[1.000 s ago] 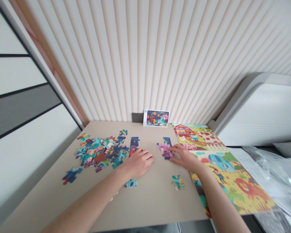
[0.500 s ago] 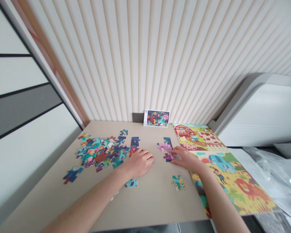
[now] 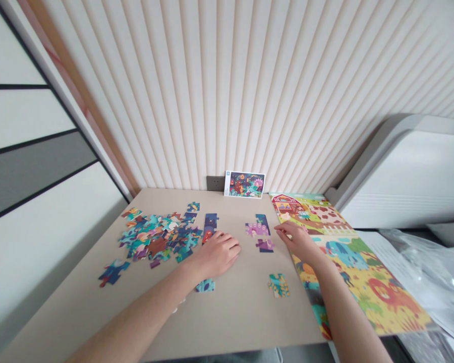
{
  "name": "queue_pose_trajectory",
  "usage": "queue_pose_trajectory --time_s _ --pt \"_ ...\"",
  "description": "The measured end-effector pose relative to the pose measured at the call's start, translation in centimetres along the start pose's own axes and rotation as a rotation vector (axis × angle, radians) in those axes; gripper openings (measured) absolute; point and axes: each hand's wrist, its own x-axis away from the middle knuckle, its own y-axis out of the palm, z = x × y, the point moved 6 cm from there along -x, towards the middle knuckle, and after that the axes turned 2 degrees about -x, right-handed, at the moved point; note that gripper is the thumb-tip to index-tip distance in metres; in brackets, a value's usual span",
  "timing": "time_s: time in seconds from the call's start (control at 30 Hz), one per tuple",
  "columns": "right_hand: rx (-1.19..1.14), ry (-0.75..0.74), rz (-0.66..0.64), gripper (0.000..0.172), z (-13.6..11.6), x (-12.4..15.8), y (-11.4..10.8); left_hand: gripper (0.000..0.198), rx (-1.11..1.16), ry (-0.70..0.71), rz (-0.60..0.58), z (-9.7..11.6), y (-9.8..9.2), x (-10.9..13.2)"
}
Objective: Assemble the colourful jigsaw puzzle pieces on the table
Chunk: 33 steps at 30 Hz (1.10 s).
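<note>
My left hand point(image 3: 217, 252) rests palm down on the beige table point(image 3: 234, 312), fingers loosely curled, beside a dark blue joined strip of puzzle pieces point(image 3: 209, 227). My right hand point(image 3: 297, 237) hovers just right of a purple piece point(image 3: 265, 245), fingers apart and holding nothing. Above that piece lies a small joined cluster with pink flowers point(image 3: 258, 227). A heap of loose colourful pieces point(image 3: 157, 234) lies to the left of my left hand. Single pieces lie near my forearms: a teal one point(image 3: 205, 286) and a green-yellow one point(image 3: 278, 285).
A finished farm puzzle point(image 3: 348, 262) lies along the table's right edge, under my right forearm. A reference picture card point(image 3: 244, 184) leans on the slatted wall at the back. One blue piece point(image 3: 112, 271) lies apart at the left. Clear plastic sheeting point(image 3: 419, 262) lies off the table's right.
My right hand has let go of the purple piece and moved right and slightly up. The piece now lies apart, below the flower cluster. My left hand stayed still.
</note>
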Motion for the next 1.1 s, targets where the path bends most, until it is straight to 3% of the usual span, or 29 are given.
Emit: queue_pose_trajectory --time_s 0.2,0.47,0.7,1.1 --pt "-0.053 -0.026 -0.138 0.027 -0.3 0.2 1.1 0.014 0.003 -0.003 0.012 -0.1 0.3 0.1" --pt "-0.089 -0.017 -0.305 0.043 -1.5 0.4 2.3 0.014 0.004 0.002 0.009 -0.1 0.1 0.0" --pt "-0.089 -0.039 -0.277 0.036 -3.0 0.2 2.8 0.014 0.01 -0.003 0.017 0.0 0.1 0.0" --pt "-0.115 -0.034 -0.265 0.032 -3.1 0.3 2.7 0.015 0.012 -0.006 0.017 0.0 0.1 -0.1"
